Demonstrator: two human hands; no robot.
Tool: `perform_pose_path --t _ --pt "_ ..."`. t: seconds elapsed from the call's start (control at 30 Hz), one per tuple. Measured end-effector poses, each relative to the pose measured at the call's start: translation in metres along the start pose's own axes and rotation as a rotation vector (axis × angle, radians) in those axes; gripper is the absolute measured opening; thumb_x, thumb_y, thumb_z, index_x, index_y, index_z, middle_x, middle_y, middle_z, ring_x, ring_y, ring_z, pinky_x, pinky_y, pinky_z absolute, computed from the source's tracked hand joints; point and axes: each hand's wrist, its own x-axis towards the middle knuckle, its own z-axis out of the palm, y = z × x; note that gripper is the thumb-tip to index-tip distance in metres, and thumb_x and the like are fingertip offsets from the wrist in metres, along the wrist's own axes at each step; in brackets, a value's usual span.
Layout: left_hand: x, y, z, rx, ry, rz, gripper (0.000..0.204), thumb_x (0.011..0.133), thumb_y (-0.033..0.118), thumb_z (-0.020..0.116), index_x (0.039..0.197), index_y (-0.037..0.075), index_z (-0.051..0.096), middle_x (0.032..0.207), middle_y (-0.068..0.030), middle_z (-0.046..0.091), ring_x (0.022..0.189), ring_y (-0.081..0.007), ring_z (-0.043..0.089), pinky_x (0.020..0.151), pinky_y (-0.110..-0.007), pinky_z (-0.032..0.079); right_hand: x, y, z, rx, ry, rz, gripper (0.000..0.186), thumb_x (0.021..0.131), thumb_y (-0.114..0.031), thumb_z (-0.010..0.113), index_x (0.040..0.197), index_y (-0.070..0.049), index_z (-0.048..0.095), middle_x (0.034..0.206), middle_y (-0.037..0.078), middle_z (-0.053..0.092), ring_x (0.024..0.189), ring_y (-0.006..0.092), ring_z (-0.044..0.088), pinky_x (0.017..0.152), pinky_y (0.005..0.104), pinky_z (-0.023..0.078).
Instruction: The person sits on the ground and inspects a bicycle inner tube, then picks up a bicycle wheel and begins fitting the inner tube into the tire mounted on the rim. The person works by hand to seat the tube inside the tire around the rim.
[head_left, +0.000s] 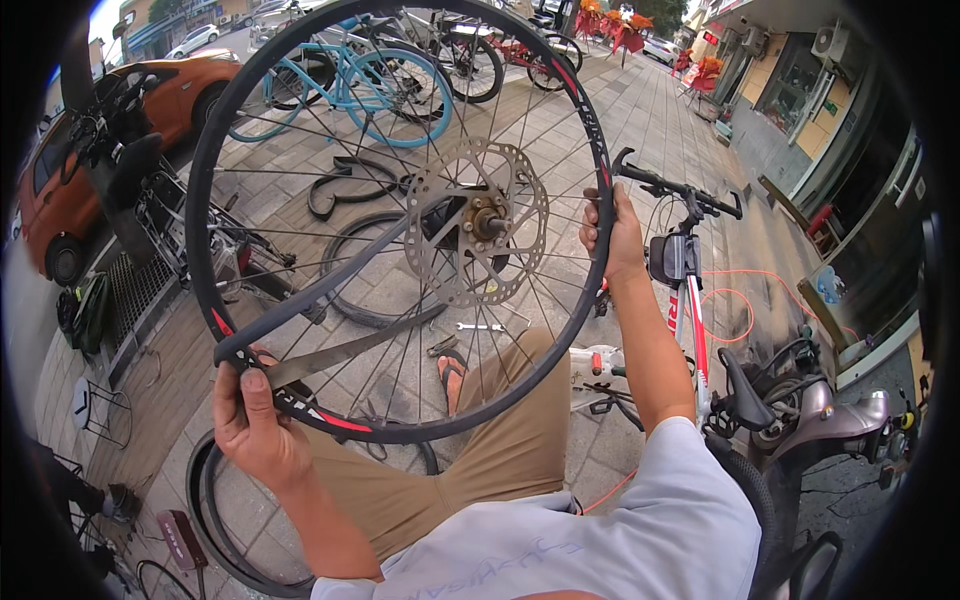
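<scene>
While the orange car [150, 100] sits beyond the wheel [199, 220], off its left side, a blue bicycle [350, 88] stands behind the wheel's top and a white-and-red bicycle [698, 340] to its right. Wheel itself: held up off the paving [580, 120], broadside to the camera. Loose tyre [200, 510] lies below left of the wheel, second one visible through it. Grey tube [310, 292] hooks round the wheel's lower-left edge and runs toward its centre; flat dark strip [350, 350] starts near there too, can't tell if same piece. Disc rotor [532, 215] at wheel's centre. Left hand [262, 425] grips the wheel's lower left, at the tube's bend, thumb on near face; right hand [625, 240] curls round the wheel's right edge. Small wrench [480, 327] seen through the wheel's lower part. Step looks like tube handling, fitting or removing unclear; next move probably calls for steady right-hand support, left fingers working the tube along the edge without twisting.
</scene>
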Motion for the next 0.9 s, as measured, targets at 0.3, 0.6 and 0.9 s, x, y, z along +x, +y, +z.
perform_pose_path --t 0.3,0.6,0.9 --pt "0.008 -0.001 -0.011 -0.038 0.069 -0.148 0.037 0.103 0.010 0.069 0.135 -0.004 0.062 0.108 -0.0218 0.074 0.077 -0.0185 0.073 0.064 -0.034 0.065 -0.003 -0.021 0.018 -0.088 -0.012 0.120 0.049 0.111 -0.049 0.049 0.115 -0.002 0.062 0.072 0.001 0.053 0.050 0.0098 0.048 0.043 0.0260 0.040" --pt "0.000 -0.094 -0.065 -0.011 0.137 -0.365 0.030 0.102 0.011 0.072 0.129 -0.001 0.068 0.096 -0.0038 0.072 0.067 -0.0086 0.062 0.056 -0.023 0.053 -0.015 -0.054 0.038 -0.015 -0.196 0.149 0.023 0.104 -0.026 0.067 0.100 -0.005 0.059 0.063 -0.003 0.044 0.050 0.0070 0.042 0.044 0.0246 0.035" --pt "-0.051 -0.190 -0.092 0.366 -0.158 -1.098 0.034 0.100 0.014 0.071 0.129 -0.005 0.068 0.102 -0.0053 0.072 0.082 -0.0149 0.069 0.059 -0.027 0.052 -0.113 -0.008 0.151 -1.043 -0.486 -0.491 0.022 0.087 -0.007 0.081 0.106 0.001 0.073 0.071 0.005 0.068 0.059 0.0103 0.062 0.055 0.0273 0.047"
